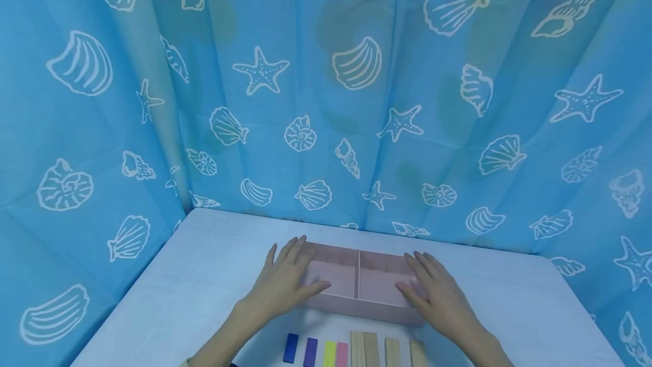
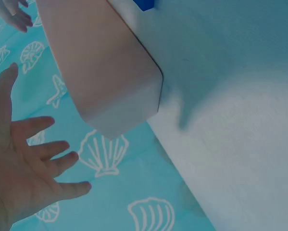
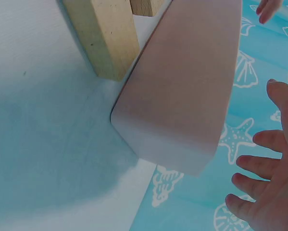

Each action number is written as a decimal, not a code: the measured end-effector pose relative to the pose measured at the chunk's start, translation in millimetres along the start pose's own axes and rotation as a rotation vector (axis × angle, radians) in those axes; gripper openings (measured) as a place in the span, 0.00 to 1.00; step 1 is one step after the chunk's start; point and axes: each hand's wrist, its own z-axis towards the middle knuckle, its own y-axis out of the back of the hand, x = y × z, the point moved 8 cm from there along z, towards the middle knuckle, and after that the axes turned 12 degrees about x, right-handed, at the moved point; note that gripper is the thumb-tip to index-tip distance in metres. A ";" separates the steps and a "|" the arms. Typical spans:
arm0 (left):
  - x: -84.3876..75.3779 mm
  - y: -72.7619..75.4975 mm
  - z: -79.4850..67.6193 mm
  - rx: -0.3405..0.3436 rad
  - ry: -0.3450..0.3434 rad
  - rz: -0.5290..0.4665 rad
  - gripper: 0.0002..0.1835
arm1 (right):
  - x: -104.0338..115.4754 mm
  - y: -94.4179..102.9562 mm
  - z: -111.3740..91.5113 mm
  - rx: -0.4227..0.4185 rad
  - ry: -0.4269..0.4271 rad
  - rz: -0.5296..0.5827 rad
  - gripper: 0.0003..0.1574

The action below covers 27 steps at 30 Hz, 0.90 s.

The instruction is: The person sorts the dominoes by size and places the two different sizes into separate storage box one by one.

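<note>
A shallow pink box (image 1: 364, 307) with a divider (image 1: 359, 273) between two compartments lies on the white table, its long side toward me. At its left end, my left hand (image 1: 285, 279) is held with fingers extended and thumb over the near wall. My right hand (image 1: 440, 299) is over the right end, fingers likewise extended. Both wrist views show spread fingers and a gap between each hand and the box (image 2: 100, 57); neither hand grips anything. The box floor is visible in both compartments.
In front of the box stand a blue block (image 1: 291, 348), a purple block (image 1: 310, 352), a yellow block (image 1: 329, 354), a pink block (image 1: 342, 354) and several wooden blocks (image 1: 392, 351). A blue shell-print curtain (image 1: 316, 157) borders the table (image 1: 219, 242) behind and at the sides.
</note>
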 end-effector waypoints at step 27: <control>39.4 6.3 -11.6 -0.098 0.174 -0.319 0.40 | -2.9 18.6 -43.3 -0.041 0.014 0.069 0.40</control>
